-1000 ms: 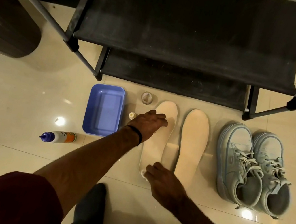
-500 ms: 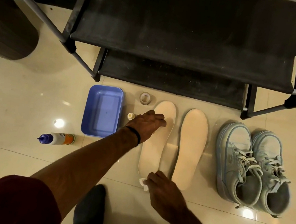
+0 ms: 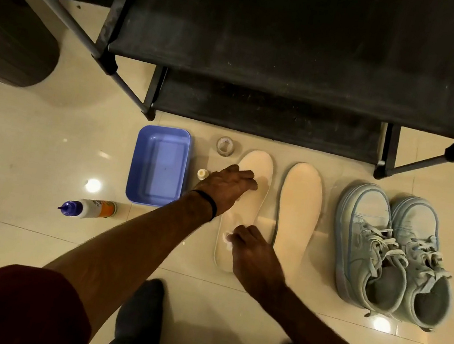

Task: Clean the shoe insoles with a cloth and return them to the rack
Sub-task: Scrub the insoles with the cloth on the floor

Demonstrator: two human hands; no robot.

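Note:
Two cream insoles lie side by side on the tiled floor in front of the black shoe rack (image 3: pixel 279 70). My left hand (image 3: pixel 228 185) presses flat on the toe half of the left insole (image 3: pixel 249 213). My right hand (image 3: pixel 254 258) pinches a small white cloth (image 3: pixel 227 237) against the heel half of that insole. The right insole (image 3: pixel 298 212) lies untouched beside it.
A pair of light blue sneakers (image 3: pixel 393 255) stands to the right. A blue plastic tub (image 3: pixel 159 166), a small clear jar (image 3: pixel 225 146), a tiny white cap (image 3: pixel 202 174) and a lying bottle (image 3: pixel 88 208) are on the left. A dark bin (image 3: pixel 10 36) stands far left.
My right hand with the cloth slid down to the heel end and has come back up along the left insole. My left hand stayed pressed on the toe part.

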